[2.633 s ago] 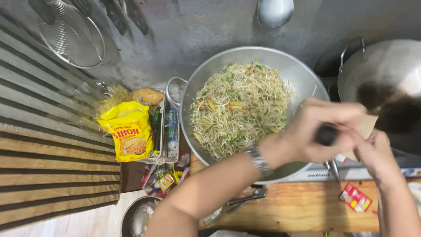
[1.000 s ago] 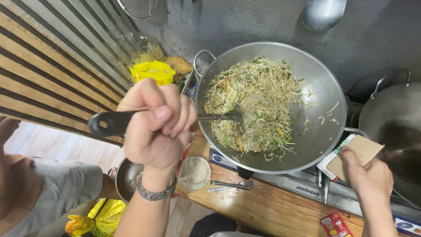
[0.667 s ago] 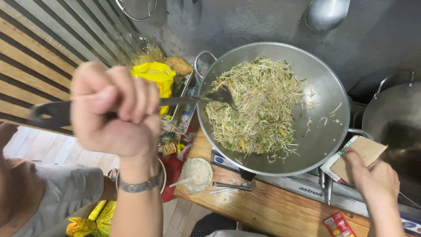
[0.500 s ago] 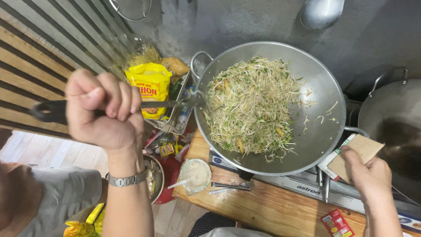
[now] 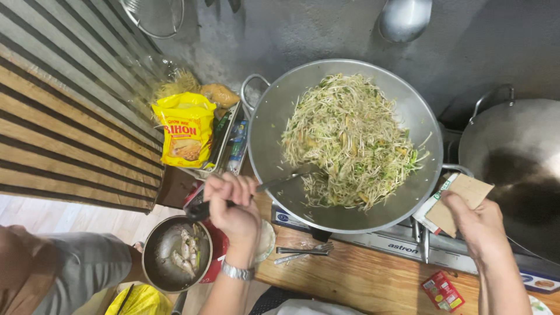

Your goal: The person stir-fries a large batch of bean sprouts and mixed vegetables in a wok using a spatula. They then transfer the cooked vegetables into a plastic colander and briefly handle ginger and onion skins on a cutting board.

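A big steel wok [image 5: 274,122] on the stove holds a heap of stir-fried noodles with greens [image 5: 350,140]. My left hand [image 5: 233,201] grips the dark handle of a metal spatula [image 5: 286,176], whose blade pushes under the near edge of the noodles. My right hand [image 5: 475,219] holds a folded piece of brown cardboard [image 5: 461,201] against the wok's right handle [image 5: 464,170].
A second wok [image 5: 519,163] sits at the right. A yellow noodle packet [image 5: 184,134] lies left of the wok beside a tray of bottles. A small pot of raw fish [image 5: 172,256] stands below left, a fork [image 5: 303,252] on the wooden counter, another person's shoulder [image 5: 52,274] at bottom left.
My left hand has dropped from a raised position down near the wok's front edge, and the spatula blade now digs into the near side of the noodles. My right hand stays on the cardboard.
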